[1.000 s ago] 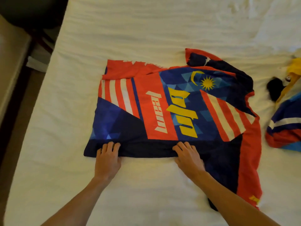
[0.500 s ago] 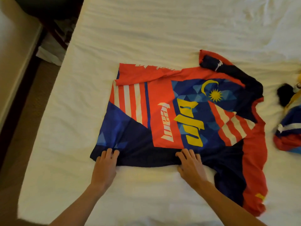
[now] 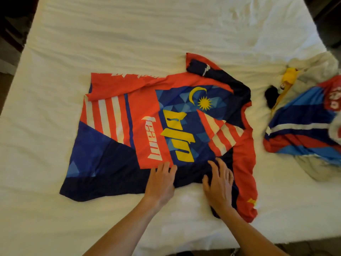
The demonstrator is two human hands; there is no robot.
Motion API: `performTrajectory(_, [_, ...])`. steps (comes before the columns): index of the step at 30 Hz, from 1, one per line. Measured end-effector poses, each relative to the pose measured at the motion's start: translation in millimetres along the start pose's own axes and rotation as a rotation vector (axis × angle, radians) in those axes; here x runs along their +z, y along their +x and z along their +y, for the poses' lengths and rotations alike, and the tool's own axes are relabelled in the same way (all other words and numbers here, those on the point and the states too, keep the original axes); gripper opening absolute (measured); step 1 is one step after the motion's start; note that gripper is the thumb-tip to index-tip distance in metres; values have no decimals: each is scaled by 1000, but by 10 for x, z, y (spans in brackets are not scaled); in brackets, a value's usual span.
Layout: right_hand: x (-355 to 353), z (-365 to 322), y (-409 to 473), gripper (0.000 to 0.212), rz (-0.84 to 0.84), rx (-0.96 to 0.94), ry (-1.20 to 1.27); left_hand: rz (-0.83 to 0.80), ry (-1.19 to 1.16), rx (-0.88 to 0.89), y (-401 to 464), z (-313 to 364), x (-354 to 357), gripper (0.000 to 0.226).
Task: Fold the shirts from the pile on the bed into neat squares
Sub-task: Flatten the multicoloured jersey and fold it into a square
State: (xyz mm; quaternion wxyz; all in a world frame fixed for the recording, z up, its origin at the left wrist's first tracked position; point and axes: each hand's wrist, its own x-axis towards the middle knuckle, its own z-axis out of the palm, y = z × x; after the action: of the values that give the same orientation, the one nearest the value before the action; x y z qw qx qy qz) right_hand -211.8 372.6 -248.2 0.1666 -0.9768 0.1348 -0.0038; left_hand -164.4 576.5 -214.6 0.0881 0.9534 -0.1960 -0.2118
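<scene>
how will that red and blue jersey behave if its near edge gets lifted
Probably floppy: the jersey lies wrinkled with a sleeve bunched. Likely light and slippery, judging by its thin look. Both hands rest flat on it.

Warm, dim indoor light yellows the white bed [image 3: 129, 34], corners fall dark, edges bow, and detail is soft.

1. Shirt [image 3: 147, 130]: red, navy and blue, with red-white stripes, a yellow crescent and star, yellow and white lettering.
2. Bed [image 3: 129, 34]: white.
3. Pile [image 3: 302, 126]: blue, red, white bands.
</scene>
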Motion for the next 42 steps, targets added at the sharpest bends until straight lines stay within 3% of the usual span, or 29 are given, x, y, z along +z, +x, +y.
performTrajectory(4, [-334,587,185,57,11,755,42,-72,12,70,382,590,122,47])
performTrajectory(6, [-444,856,206,51,-107,926,142,-115,43,51,475,719,186,51])
performTrajectory(8, [-543,1026,153,35,-176,878,233,-140,61,30,509,774,241,52])
performTrajectory(11, [-642,1137,-48,24,-60,942,304,-130,56,30,466,847,259,49])
performTrajectory(14, [-628,1122,-261,31,-182,1015,344,-128,56,19,448,957,258,50])
performTrajectory(19, [-661,1302,342,40,-66,1015,522,-174,-17,134,671,1199,211,57])
performTrajectory(22, [-644,1435,868,46,-87,938,609,-231,-36,172,792,1318,220,58])
performTrajectory(26, [-675,1579,1294,32,-158,769,556,-273,-35,183,890,1411,222,51])
performTrajectory(29, [-690,1715,1322,25,-11,837,522,-285,-66,190,993,1464,200,45])
performTrajectory(31, [-662,1716,1317,25,-16,883,526,-292,-86,191,1078,1514,172,38])
performTrajectory(35, [-702,1618,1496,30,-45,890,555,-230,-164,144,1273,1588,62,31])
performTrajectory(42, [-761,1405,2524,25,-103,688,550,-25,-174,56,2003,1287,-252,30])
